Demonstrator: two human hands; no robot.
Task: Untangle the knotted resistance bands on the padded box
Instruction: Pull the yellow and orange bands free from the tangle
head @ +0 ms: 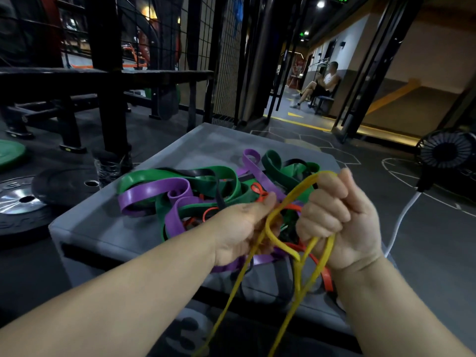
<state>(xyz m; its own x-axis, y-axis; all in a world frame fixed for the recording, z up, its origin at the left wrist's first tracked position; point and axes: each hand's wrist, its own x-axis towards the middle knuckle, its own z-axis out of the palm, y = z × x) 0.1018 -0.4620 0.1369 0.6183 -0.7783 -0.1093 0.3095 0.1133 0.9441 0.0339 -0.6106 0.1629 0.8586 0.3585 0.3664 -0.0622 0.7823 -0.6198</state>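
The tangle of resistance bands point(206, 191) lies on top of the grey padded box point(206, 143) in the middle of the frame, reaching from the box's centre to its near right corner. Wide green bands point(221, 173) and purple bands point(154, 189) loop over and through each other. A thin red band point(257, 189) and a black band point(198, 172) are threaded among them.

A narrow yellow band point(298, 276) is lifted out of the pile at the lower right of it. The right hand point(340, 220) is closed in a fist round it, fingers curled tight together. A loop of yellow comes out above the knuckles and two strands leave below the palm. The left hand point(242, 228) sits just beside it, thumb stretched forward and fingers curled under, pinching the yellow band where its strands cross. The exact finger contact is hidden. From the hands the yellow strands hang down past the box's near edge to the bottom of the frame.

On the floor at the left lie a black weight plate point(64, 186), a plate with a shiny centre point(20, 202) and a green plate point(10, 154). A black bench point(103, 76) and a wire mesh cage point(226, 60) fill the upper left. At the right edge stands a round fan point(445, 150), with a white cable point(401, 220) below it. In the upper right a person point(322, 83) sits on a seat.
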